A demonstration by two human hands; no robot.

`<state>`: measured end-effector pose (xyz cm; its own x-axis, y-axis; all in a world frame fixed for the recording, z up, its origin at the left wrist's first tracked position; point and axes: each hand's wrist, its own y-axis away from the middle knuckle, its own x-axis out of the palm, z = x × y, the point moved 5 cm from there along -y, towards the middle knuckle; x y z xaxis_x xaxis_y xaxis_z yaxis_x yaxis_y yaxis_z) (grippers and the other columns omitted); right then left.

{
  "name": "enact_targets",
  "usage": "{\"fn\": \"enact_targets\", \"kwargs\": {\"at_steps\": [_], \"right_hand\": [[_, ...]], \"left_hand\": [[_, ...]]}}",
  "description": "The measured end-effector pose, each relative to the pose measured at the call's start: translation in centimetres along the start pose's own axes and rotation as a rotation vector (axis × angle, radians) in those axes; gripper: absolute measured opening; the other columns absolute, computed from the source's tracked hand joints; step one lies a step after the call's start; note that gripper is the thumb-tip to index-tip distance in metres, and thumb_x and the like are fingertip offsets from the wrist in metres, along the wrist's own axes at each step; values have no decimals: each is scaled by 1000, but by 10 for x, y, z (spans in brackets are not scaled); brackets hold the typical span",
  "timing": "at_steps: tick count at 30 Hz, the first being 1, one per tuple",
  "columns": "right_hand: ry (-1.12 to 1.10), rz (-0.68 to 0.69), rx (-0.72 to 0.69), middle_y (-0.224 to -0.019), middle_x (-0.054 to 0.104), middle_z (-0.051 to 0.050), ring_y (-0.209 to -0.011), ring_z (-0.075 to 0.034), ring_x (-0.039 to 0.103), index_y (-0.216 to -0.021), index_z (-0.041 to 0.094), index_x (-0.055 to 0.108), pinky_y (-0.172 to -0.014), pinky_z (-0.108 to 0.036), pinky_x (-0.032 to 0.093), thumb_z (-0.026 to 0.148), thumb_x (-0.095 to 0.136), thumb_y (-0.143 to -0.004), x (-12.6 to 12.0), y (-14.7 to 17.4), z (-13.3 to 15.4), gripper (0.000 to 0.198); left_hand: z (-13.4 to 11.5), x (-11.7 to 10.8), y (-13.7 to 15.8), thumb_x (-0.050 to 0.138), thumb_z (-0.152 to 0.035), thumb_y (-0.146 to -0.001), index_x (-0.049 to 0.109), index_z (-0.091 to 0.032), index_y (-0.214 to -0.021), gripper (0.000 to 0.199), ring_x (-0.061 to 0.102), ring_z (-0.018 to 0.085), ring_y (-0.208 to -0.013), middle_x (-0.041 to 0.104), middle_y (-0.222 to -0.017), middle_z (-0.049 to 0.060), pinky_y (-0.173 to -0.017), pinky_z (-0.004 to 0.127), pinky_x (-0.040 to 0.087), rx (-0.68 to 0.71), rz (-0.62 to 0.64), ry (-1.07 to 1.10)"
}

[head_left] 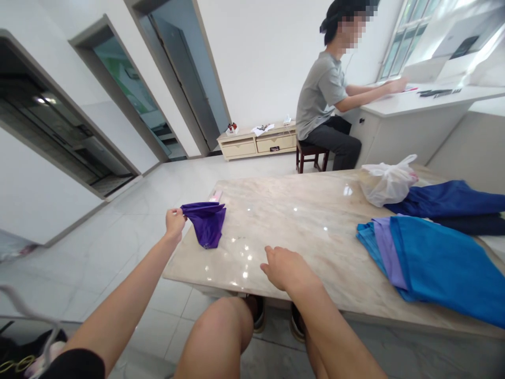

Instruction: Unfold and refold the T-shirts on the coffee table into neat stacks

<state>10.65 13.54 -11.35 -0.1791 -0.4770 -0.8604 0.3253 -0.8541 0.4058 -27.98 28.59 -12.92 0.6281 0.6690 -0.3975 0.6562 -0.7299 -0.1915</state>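
My left hand (175,223) is closed on one end of a purple cloth (205,226) at the left end of the marble-patterned table (292,210). The cloth hangs from my fingers in loose folds, its lower part at or just above the tabletop. Nearer the middle of the table's front edge is my right hand (287,266), palm down with nothing in it. Its thumb stands apart from the fingers, which are partly hidden behind the back of the hand. Whether it touches the tabletop I cannot tell.
At the table's right lie blue cloth (450,252), lilac cloth (389,252), dark blue cloth (450,199) and a tied white plastic bag (389,181). A pinkish item (215,196) lies behind the purple cloth. Beyond, a person (323,100) sits at a white counter (414,102).
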Motion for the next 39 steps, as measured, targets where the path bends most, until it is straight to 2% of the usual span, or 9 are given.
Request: {"fn": "enact_targets", "kwargs": {"at_steps": [5, 10, 12, 16, 21, 24, 29, 34, 39], "right_hand": [[3, -216, -62, -141, 69, -23, -133, -37, 66, -151, 11, 62, -107, -47, 54, 32, 54, -111, -3, -15, 2, 45], [-276, -693, -122, -159, 56, -25, -146, -40, 53, -168, 10, 40, -120, -54, 47, 39, 74, -99, -18, -26, -3, 82], [-420, -889, -197, -157, 58, -22, -145, -38, 54, -162, 12, 48, -122, -53, 46, 32, 74, -95, -25, -23, -7, 75], [-581, -956, -323, -125, 78, -9, -120, -27, 71, -130, 23, 72, -106, -38, 56, 8, 57, -88, -32, -13, -16, 48], [-602, -993, 5, -102, 82, -8, -99, -28, 77, -119, 23, 76, -85, -31, 54, 7, 54, -87, -37, 7, -43, 42], [-513, -997, 32, -101, 82, -9, -95, -28, 77, -123, 22, 77, -84, -32, 53, 10, 57, -88, -39, 11, -56, 42], [-419, -934, -61, -106, 83, -8, -96, -27, 76, -122, 22, 79, -90, -33, 55, 6, 60, -77, -34, 7, -77, 52], [-485, -877, -187, -107, 84, -6, -98, -23, 77, -113, 24, 80, -91, -32, 56, 8, 56, -79, -28, 7, -85, 45], [-546, -956, -162, -100, 81, -6, -92, -22, 76, -125, 19, 74, -88, -31, 56, 11, 56, -77, -29, 9, -89, 52]], "left_hand": [[-98, -21, 30, 64, -32, -104, 54, -22, -96, 16, 73, 16, -82, 71, -90, 2, -91, 35, 61, 109, 335, 265], [-186, -39, 122, 78, -47, -98, 63, -24, -95, 28, 73, 25, -88, 73, -90, 5, -89, 42, 62, 229, 724, 528], [-197, -40, 146, 77, -47, -98, 64, -24, -93, 27, 72, 25, -87, 72, -90, 5, -87, 41, 61, 214, 781, 565], [-186, -15, 157, 72, -51, -100, 59, -24, -93, 31, 72, 24, -89, 75, -94, 7, -86, 40, 59, 148, 776, 552], [-168, 28, 178, 74, -46, -95, 60, -24, -108, 29, 69, 26, -117, 76, -123, 11, -108, 47, 53, 467, 424, 289], [-157, 63, 227, 80, -46, -90, 67, -24, -122, 41, 65, 29, -130, 73, -138, 11, -118, 50, 48, 680, 566, 145], [-124, 107, 279, 83, -43, -87, 69, -24, -126, 46, 76, 28, -110, 81, -120, 8, -98, 42, 58, 527, 900, 169], [-115, 123, 275, 73, -24, -85, 79, -23, -101, 17, 74, 23, -85, 82, -91, 3, -77, 33, 52, 464, 980, 134], [-116, 119, 254, 69, -44, -90, 82, -24, -84, 25, 67, 23, -75, 78, -80, 3, -71, 33, 47, 400, 966, 270]]}}
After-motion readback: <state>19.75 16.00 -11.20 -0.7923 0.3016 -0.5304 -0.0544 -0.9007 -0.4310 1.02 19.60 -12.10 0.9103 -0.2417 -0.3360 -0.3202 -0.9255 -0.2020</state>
